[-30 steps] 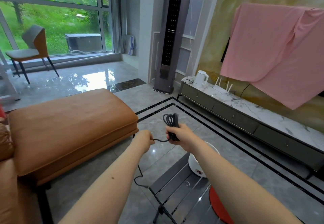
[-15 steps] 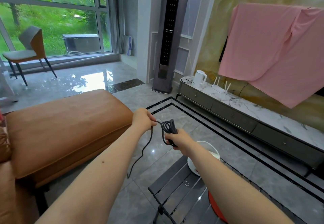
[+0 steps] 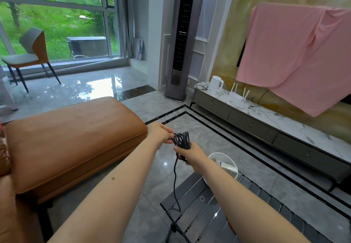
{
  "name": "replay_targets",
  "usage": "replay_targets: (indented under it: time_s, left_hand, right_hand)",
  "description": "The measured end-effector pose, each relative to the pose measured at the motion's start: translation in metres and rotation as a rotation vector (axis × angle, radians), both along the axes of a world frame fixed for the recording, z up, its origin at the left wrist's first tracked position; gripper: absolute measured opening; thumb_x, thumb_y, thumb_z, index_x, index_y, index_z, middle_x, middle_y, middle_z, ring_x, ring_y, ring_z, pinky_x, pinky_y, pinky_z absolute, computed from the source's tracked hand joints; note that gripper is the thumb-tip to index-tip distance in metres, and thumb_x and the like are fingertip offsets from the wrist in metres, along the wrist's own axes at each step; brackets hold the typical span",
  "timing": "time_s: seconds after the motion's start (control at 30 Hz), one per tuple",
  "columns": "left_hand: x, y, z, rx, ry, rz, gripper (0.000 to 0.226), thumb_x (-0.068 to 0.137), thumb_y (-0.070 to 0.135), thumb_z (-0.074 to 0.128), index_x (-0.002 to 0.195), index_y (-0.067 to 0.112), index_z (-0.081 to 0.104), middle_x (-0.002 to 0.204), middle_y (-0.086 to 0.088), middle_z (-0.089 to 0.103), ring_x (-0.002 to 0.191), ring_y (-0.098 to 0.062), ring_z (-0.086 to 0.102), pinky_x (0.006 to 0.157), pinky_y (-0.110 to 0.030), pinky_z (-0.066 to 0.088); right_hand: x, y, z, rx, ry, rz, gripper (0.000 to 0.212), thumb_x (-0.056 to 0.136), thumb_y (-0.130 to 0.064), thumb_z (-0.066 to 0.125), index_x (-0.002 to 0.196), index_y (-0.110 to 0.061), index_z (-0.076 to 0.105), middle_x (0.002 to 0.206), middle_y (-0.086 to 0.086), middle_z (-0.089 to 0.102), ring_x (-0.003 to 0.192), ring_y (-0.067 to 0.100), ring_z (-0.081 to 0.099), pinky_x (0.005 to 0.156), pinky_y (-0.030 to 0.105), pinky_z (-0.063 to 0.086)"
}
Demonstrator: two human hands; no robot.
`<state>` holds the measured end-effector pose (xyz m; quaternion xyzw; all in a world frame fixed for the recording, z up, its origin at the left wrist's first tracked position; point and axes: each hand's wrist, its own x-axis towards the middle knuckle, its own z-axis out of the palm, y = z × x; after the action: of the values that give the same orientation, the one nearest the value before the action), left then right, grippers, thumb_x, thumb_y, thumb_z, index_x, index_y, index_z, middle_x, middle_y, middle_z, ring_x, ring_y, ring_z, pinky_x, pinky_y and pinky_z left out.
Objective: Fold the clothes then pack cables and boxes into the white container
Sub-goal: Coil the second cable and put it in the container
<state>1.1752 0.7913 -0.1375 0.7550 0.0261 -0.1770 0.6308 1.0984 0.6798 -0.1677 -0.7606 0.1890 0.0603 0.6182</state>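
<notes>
Now left hand (image 3: 160, 133) pinches cable (image 3: 182, 140) beside coil, nearer right hand (image 3: 190, 152) gripping it.

my arms: both bare from hands back to frame edge, no sleeves showing | left hand (image 3: 160, 133): no rings, watch or glove visible | right hand (image 3: 191, 152): same, nothing worn | left forearm: one small dark mole well back from the grip | nails: too small to tell
</notes>
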Motion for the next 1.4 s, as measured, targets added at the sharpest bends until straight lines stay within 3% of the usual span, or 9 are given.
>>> replay_targets:
  time_s: [0.1,0.2,0.33,0.43,0.6,0.83,0.97,1.1,1.4]
  left_hand:
    - [0.003,-0.002,0.003,-0.092,0.147,0.073,0.025,0.086,-0.015,0.054,0.066,0.001,0.056,0.082,-0.023,0.066,0.054,-0.022,0.066,0.040,-0.022,0.053]
    - [0.000,-0.002,0.004,-0.097,0.156,0.001,0.019,0.081,-0.012,0.064,0.069,0.002,0.059,0.083,-0.020,0.066,0.067,-0.026,0.067,0.058,-0.025,0.058]
    - [-0.008,0.003,-0.004,-0.097,0.042,-0.022,0.013,0.085,0.004,0.066,0.074,0.004,0.061,0.073,-0.012,0.064,0.062,-0.016,0.063,0.049,-0.016,0.056]
    - [-0.013,0.006,-0.019,0.054,0.040,-0.072,0.019,0.094,0.005,0.053,0.076,0.004,0.059,0.072,-0.010,0.058,0.058,-0.015,0.055,0.053,-0.022,0.051]
    - [-0.027,0.020,-0.049,0.496,-0.015,-0.444,0.036,0.090,-0.005,0.051,0.123,0.004,0.061,0.125,-0.010,0.062,0.118,-0.021,0.057,0.100,-0.028,0.046]
    - [-0.027,0.010,-0.063,0.593,-0.220,-0.439,0.026,0.090,0.014,0.060,0.112,0.002,0.067,0.116,-0.014,0.067,0.110,-0.025,0.061,0.094,-0.030,0.046]
    - [-0.020,0.011,-0.065,0.594,-0.309,-0.390,0.023,0.093,0.019,0.057,0.106,0.002,0.065,0.108,-0.015,0.067,0.098,-0.025,0.062,0.083,-0.031,0.047]
    - [-0.015,0.013,-0.062,0.588,-0.358,-0.393,0.021,0.094,0.019,0.054,0.098,0.002,0.065,0.100,-0.015,0.069,0.077,-0.017,0.056,0.071,-0.029,0.047]
    - [0.006,0.018,-0.030,0.637,-0.513,-0.288,0.012,0.089,0.013,0.062,0.098,0.007,0.067,0.103,-0.009,0.066,0.096,-0.022,0.061,0.080,-0.029,0.045]
  right_hand:
    - [0.000,-0.002,0.001,-0.025,0.034,0.012,0.017,0.081,-0.014,0.071,0.076,-0.018,0.055,0.064,-0.001,0.053,0.053,0.006,0.049,0.044,0.013,0.036]
    - [0.001,-0.005,0.002,-0.016,0.082,-0.049,0.012,0.080,-0.012,0.069,0.086,-0.015,0.060,0.071,0.002,0.055,0.059,0.010,0.049,0.053,0.021,0.033]
    - [0.004,-0.007,0.000,0.033,0.083,-0.145,0.011,0.082,-0.010,0.065,0.080,-0.018,0.057,0.068,0.002,0.053,0.057,0.011,0.047,0.051,0.022,0.028]
    - [0.006,-0.005,-0.002,0.093,0.050,-0.219,0.015,0.084,-0.010,0.063,0.076,-0.020,0.055,0.063,0.001,0.051,0.054,0.010,0.047,0.052,0.022,0.029]
    - [0.009,-0.004,-0.002,0.140,0.026,-0.273,0.008,0.085,-0.013,0.063,0.087,-0.019,0.059,0.071,0.000,0.055,0.064,0.011,0.051,0.055,0.023,0.035]
    - [0.011,-0.008,0.001,0.247,-0.013,-0.271,0.010,0.087,-0.014,0.062,0.096,-0.015,0.059,0.089,0.001,0.063,0.089,0.016,0.059,0.073,0.028,0.046]
    - [0.010,-0.012,0.003,0.294,-0.078,-0.304,0.007,0.090,-0.013,0.057,0.097,-0.014,0.056,0.087,0.002,0.067,0.081,0.010,0.067,0.090,0.042,0.044]
    - [0.010,-0.015,0.006,0.393,-0.148,-0.376,0.003,0.091,-0.008,0.054,0.092,-0.011,0.053,0.078,0.003,0.059,0.071,0.013,0.064,0.071,0.032,0.053]
    - [0.009,-0.011,0.007,0.066,-0.045,-0.224,0.018,0.088,-0.005,0.055,0.077,-0.018,0.049,0.071,0.003,0.056,0.062,0.009,0.059,0.057,0.023,0.044]
